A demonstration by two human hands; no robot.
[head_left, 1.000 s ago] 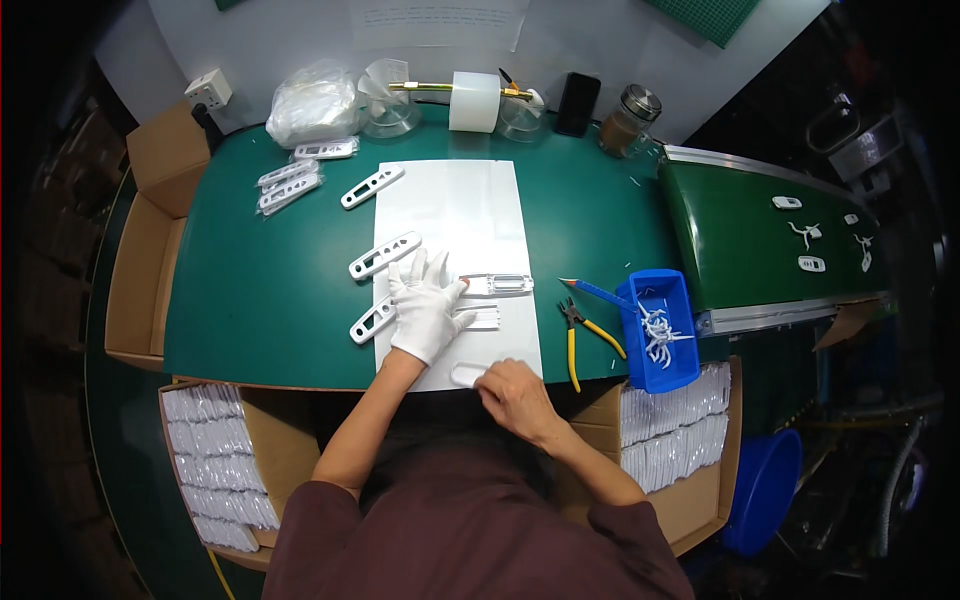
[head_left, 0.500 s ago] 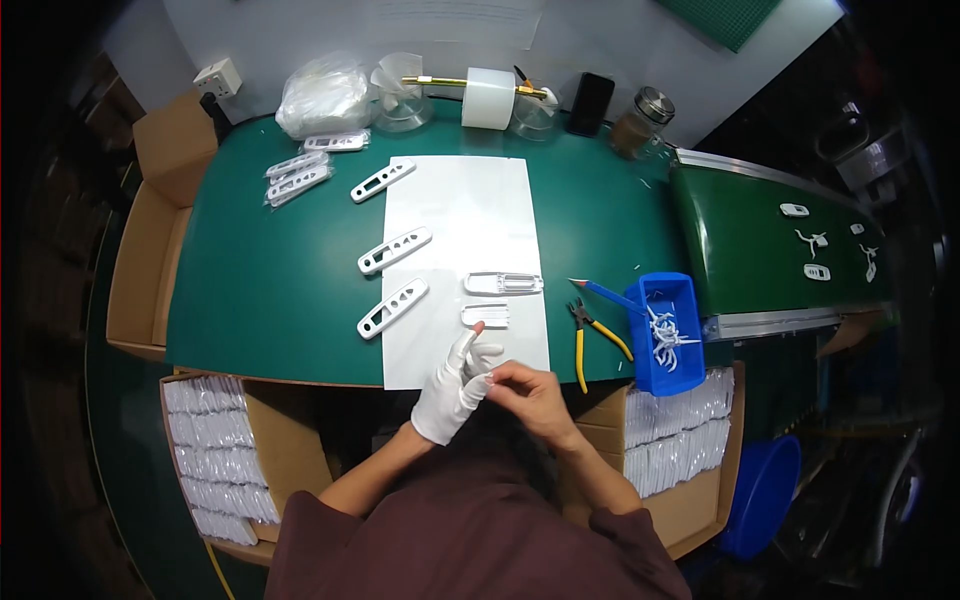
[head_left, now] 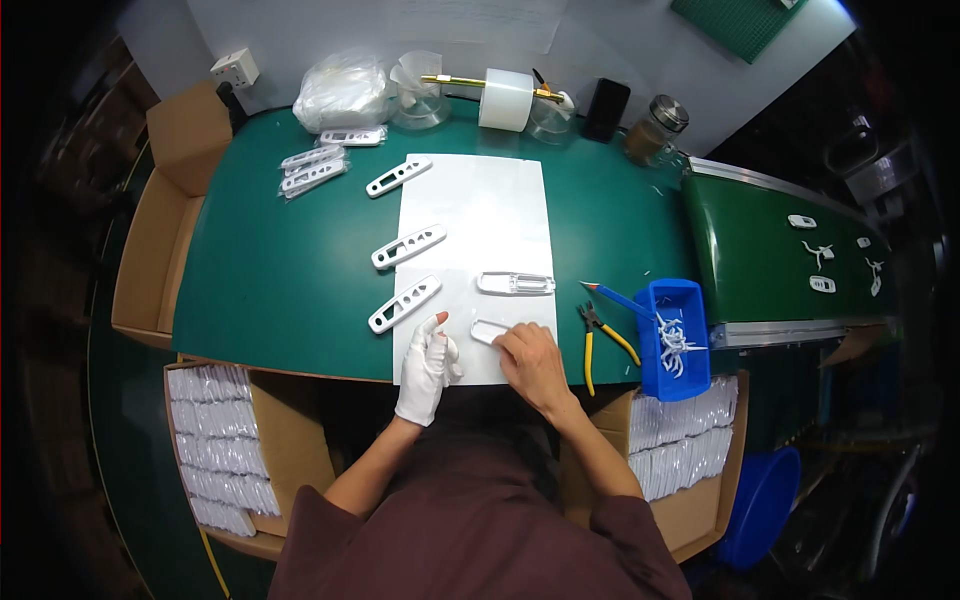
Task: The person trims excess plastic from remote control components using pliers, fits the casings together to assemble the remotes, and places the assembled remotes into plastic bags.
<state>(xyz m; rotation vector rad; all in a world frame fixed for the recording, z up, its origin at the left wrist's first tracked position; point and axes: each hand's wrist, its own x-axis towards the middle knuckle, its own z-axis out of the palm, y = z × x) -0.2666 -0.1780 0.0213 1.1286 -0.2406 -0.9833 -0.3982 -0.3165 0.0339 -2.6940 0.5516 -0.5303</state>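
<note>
My left hand (head_left: 427, 372), in a white glove with a bare fingertip showing, is raised at the paper's lower left edge. Its fingers are loosely bent and apart, with nothing visible in them. My bare right hand (head_left: 535, 368) has its fingertips closed on the right end of a small white cover (head_left: 488, 331) over the white paper (head_left: 475, 220). Just above lies a long white shell (head_left: 515, 284), its inner side up. Three white casings with cut-outs, the upper (head_left: 399, 177), middle (head_left: 408, 247) and lower (head_left: 405, 304), lie across the paper's left edge.
Yellow-handled cutters (head_left: 590, 350) and a blue-handled knife (head_left: 618, 298) are beside a blue bin (head_left: 704, 350) of white scraps. Bagged parts (head_left: 313, 176), a film roll (head_left: 506, 100), a phone (head_left: 605, 110) and a jar (head_left: 655, 132) stand behind. A green conveyor (head_left: 760, 250) is at right.
My hands, together near the table edge half a second ago, have moved apart. The left has gone left; the right has moved up and taken hold of the small cover. The camera view has shifted slightly.
</note>
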